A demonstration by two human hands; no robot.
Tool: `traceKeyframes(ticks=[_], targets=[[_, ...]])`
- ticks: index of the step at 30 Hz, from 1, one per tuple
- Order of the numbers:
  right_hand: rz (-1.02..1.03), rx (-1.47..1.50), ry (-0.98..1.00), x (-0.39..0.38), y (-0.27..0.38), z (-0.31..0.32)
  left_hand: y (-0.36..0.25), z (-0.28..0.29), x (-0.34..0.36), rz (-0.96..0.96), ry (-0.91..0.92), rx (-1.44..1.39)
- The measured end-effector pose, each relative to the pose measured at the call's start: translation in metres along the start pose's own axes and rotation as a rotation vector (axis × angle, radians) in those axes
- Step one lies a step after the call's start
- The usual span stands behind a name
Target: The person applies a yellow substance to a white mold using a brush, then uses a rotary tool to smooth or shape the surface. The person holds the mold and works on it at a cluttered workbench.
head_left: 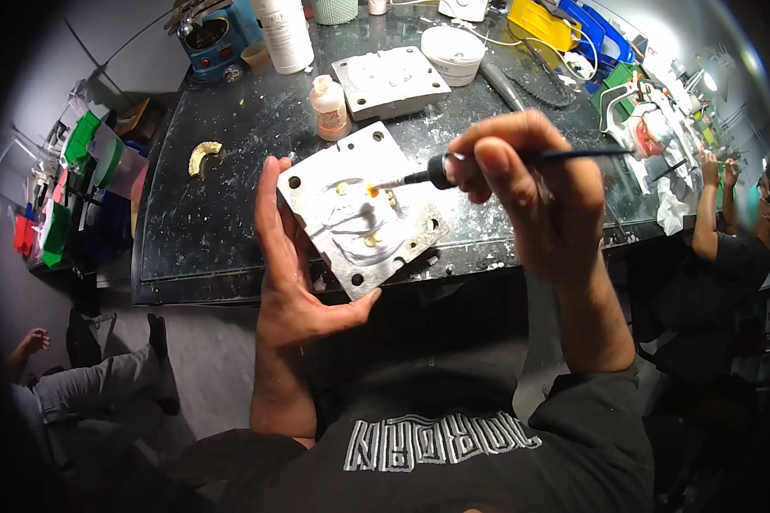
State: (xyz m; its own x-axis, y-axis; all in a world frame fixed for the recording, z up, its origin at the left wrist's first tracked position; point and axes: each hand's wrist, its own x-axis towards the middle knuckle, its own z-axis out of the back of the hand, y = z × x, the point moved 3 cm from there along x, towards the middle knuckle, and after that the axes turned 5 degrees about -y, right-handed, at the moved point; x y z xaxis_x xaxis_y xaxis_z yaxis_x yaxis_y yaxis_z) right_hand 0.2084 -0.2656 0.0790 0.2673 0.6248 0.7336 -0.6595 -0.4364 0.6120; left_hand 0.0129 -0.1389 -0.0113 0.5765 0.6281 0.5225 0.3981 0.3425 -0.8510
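Note:
My left hand [293,282] grips a square metal dental flask half [321,175], fingers along its left edge and thumb at the near corner. Holes pierce its corners. White plaster [364,244] fills its middle, with a few yellowish teeth showing. My right hand [539,184] is closed round a slim, dark-handled brush [415,178] with a thick black collar. Its pale tip reaches over the plaster, at or just above a small orange spot [371,191]; whether they touch, I cannot tell. Just beyond the flask half stands a small bottle [329,107] of pinkish liquid.
Behind lie another flask half [391,81], a white tub [452,56] and a tall white bottle [282,34]. A blue machine [218,43] stands at the back left. A curved cream piece [204,157] rests on the black table [197,248]. Other people sit at both sides.

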Motion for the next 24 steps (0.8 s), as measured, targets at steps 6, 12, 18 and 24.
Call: traceKeyframes(ticks=[6, 12, 18, 24], targets=[[0.046, -0.096, 0.178, -0.019, 0.008, 0.007, -0.003, 0.005, 0.006, 0.138, -0.014, -0.137], [-0.032, -0.025, -0.005, -0.015, -0.008, 0.016, -0.001, 0.004, 0.004, 0.073, 0.076, -0.100], [-0.160, 0.114, -0.077, -0.025, -0.018, 0.021, 0.000, 0.005, 0.002, 0.041, 0.096, -0.119], [-0.094, 0.064, 0.018, -0.028, -0.013, 0.022, 0.005, 0.006, -0.002, 0.068, 0.032, -0.079]])
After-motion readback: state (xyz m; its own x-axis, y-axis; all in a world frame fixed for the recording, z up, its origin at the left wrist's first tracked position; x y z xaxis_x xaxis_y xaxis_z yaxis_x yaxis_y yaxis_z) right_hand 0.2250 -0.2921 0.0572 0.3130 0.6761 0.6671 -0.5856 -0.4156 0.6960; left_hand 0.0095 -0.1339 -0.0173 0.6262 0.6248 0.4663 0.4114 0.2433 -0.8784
